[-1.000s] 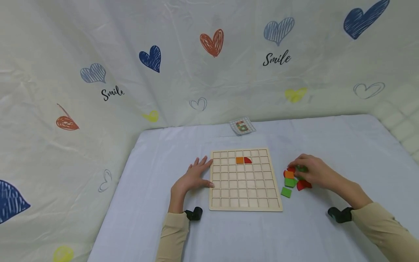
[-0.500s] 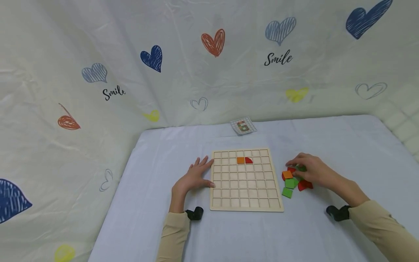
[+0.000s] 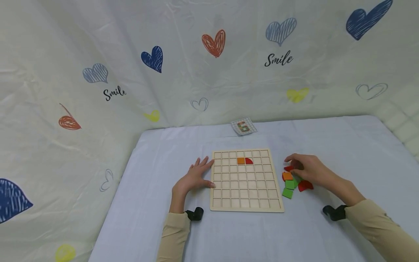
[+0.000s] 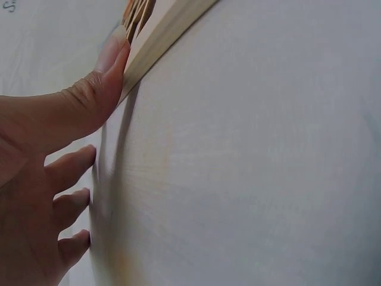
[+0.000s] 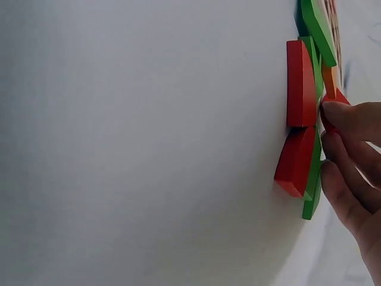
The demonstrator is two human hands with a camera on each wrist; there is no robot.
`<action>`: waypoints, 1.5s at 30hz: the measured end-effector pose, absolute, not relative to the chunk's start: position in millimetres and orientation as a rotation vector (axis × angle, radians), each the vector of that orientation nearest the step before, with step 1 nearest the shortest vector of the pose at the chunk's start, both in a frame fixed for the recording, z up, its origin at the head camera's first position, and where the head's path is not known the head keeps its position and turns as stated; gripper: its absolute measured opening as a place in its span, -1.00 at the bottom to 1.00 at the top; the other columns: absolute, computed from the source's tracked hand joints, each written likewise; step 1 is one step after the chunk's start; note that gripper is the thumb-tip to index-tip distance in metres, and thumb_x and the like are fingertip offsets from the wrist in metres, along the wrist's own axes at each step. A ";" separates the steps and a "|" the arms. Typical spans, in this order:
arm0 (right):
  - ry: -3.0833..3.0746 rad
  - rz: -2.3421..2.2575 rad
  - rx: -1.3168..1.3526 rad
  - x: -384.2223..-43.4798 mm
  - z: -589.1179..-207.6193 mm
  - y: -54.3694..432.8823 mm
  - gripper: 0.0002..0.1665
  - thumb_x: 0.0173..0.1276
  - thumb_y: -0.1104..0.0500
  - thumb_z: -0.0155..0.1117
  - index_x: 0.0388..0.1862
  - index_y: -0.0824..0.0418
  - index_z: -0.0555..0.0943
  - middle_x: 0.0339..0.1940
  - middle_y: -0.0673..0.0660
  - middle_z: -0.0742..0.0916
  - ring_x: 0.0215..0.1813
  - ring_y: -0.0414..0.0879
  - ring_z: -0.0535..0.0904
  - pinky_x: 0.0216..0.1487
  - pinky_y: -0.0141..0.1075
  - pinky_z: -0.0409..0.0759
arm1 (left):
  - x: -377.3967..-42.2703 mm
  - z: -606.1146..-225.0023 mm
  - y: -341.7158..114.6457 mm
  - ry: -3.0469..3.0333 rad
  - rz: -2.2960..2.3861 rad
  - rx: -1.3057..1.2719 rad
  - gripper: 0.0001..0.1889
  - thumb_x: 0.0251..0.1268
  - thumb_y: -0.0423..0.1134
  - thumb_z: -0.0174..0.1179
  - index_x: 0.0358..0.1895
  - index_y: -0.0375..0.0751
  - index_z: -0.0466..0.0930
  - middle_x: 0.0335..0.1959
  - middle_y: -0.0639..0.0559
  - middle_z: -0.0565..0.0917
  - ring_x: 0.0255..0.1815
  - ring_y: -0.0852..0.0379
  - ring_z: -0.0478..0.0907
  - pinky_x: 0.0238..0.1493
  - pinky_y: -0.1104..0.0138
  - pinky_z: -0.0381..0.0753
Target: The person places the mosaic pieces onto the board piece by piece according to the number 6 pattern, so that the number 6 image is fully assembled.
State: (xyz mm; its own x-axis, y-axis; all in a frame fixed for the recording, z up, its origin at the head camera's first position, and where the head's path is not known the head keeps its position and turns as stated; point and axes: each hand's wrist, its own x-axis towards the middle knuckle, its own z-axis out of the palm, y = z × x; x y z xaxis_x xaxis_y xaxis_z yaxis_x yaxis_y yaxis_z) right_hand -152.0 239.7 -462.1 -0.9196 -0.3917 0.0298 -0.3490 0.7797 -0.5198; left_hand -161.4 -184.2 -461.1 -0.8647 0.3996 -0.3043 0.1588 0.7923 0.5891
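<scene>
My left hand (image 3: 195,176) rests beside the wooden grid board (image 3: 247,207), fingers spread, with thumb and a fingertip touching its left edge. In the left wrist view the thumb (image 4: 89,98) presses against the board's side. On the board sit an orange square tile (image 3: 240,161) and a red quarter-circle tile (image 3: 248,161), side by side. My right hand (image 3: 309,168) is over the tile pile, pinching a red tile (image 5: 328,123) between thumb and fingers. Around it lie an orange tile (image 3: 287,176), green tiles (image 3: 289,185) and other red tiles (image 3: 305,185).
A small printed card (image 3: 243,126) with a coloured grid pattern lies behind the board. White cloth (image 3: 242,236) covers the table, and a curtain (image 3: 183,83) printed with hearts hangs behind. A black wrist camera (image 3: 334,213) sits on the right wrist.
My right hand has shifted slightly left over the pile, and the green tile earlier under its fingers no longer shows in the head view. Some tiles have shifted slightly. My left hand stays at the board.
</scene>
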 end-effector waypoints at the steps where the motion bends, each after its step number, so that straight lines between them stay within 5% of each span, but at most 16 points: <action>1: 2.895 -0.818 -0.614 -152.0 -462.0 239.0 -0.62 0.22 0.38 0.47 0.04 0.32 0.68 -0.24 0.07 0.76 -0.23 -0.10 0.59 -0.20 -0.29 0.69 | -161.5 -461.1 -184.2 2.562 0.788 0.417 0.03 0.15 -0.08 0.52 0.65 -0.07 0.12 0.71 -0.11 -0.01 0.73 -0.22 -0.28 0.67 -0.16 -0.25; 8: 2.956 -0.816 -0.704 -154.5 -460.0 232.2 -0.63 0.18 0.38 0.50 0.01 0.27 0.76 -0.33 -0.03 0.69 -0.30 -0.18 0.53 -0.29 -0.39 0.62 | -161.2 -461.0 -184.7 2.560 0.794 0.413 0.03 0.15 -0.08 0.52 0.66 -0.04 0.12 0.71 -0.09 -0.02 0.73 -0.20 -0.30 0.67 -0.15 -0.26; 16: 2.870 -0.900 -0.590 -160.1 -454.6 219.6 -0.77 0.26 0.38 0.43 -0.11 0.30 0.66 -0.22 0.09 0.77 -0.19 -0.05 0.65 -0.07 -0.07 0.76 | -161.2 -460.8 -185.3 2.557 0.803 0.412 0.02 0.16 -0.08 0.52 0.66 -0.02 0.12 0.71 -0.08 -0.03 0.73 -0.19 -0.31 0.68 -0.14 -0.28; 21: 2.875 -0.935 -0.672 -162.7 -452.9 212.6 -0.72 0.28 0.42 0.38 -0.02 0.30 0.69 -0.24 0.05 0.76 -0.22 -0.08 0.66 -0.09 -0.16 0.76 | -161.1 -460.0 -186.0 2.553 0.817 0.413 0.03 0.15 -0.08 0.52 0.65 -0.04 0.12 0.71 -0.10 -0.02 0.73 -0.20 -0.31 0.67 -0.16 -0.27; 32: 2.811 -0.995 -0.790 -171.7 -448.1 194.0 -0.81 0.28 0.39 0.45 -0.15 0.20 0.78 -0.21 0.00 0.81 -0.21 -0.13 0.66 -0.16 -0.37 0.68 | -161.3 -458.4 -185.8 2.551 0.836 0.418 0.03 0.14 -0.08 0.53 0.65 -0.07 0.13 0.71 -0.11 -0.03 0.73 -0.21 -0.32 0.67 -0.18 -0.28; 45: 2.753 -1.013 -0.865 -184.9 -445.5 168.0 -0.80 0.32 0.43 0.40 -0.10 0.29 0.79 -0.16 0.10 0.82 -0.15 -0.05 0.72 -0.04 -0.13 0.77 | -160.8 -459.2 -184.4 2.555 0.815 0.424 0.01 0.16 -0.12 0.52 0.65 -0.09 0.13 0.71 -0.13 -0.03 0.73 -0.23 -0.31 0.67 -0.16 -0.27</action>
